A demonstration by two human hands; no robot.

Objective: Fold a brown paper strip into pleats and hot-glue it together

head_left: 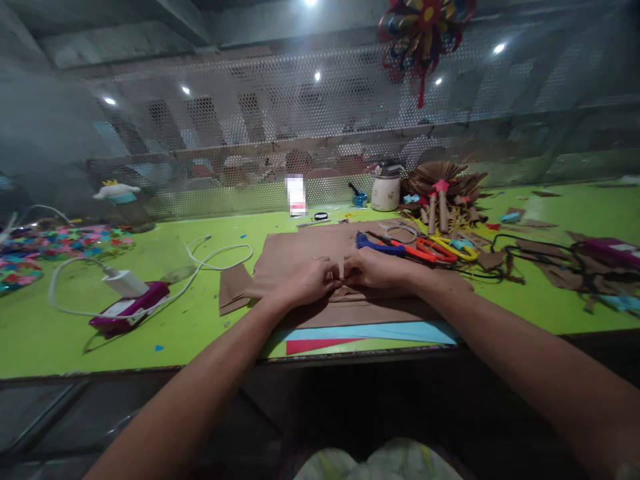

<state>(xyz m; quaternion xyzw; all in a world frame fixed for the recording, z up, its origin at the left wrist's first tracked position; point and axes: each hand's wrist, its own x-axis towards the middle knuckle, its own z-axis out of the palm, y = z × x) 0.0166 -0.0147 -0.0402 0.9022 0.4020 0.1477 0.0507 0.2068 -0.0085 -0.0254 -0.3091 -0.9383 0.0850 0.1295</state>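
Observation:
Brown paper sheets (295, 250) lie in a stack on the green table (195, 343), with light blue paper (370, 333) and a red piece (320, 347) showing under their near edge. My left hand (314, 280) rests over the sheets, its fingers curled together at a small bit of brown paper. Close on its right, my right hand (373, 268) has its fingers pinched at the same spot. What exactly lies between the fingertips is too small to make out. Blue-handled pliers (383, 247) and orange-handled scissors (417, 253) lie just beyond my right hand.
A purple power strip (130, 310) with a white charger (125, 283) and cable sits left. Behind stand a lit phone (297, 197), a white jug (385, 188) and folded brown paper crafts (443, 193). Black cords (525, 250) and paper scraps spread right. A perforated screen rises behind.

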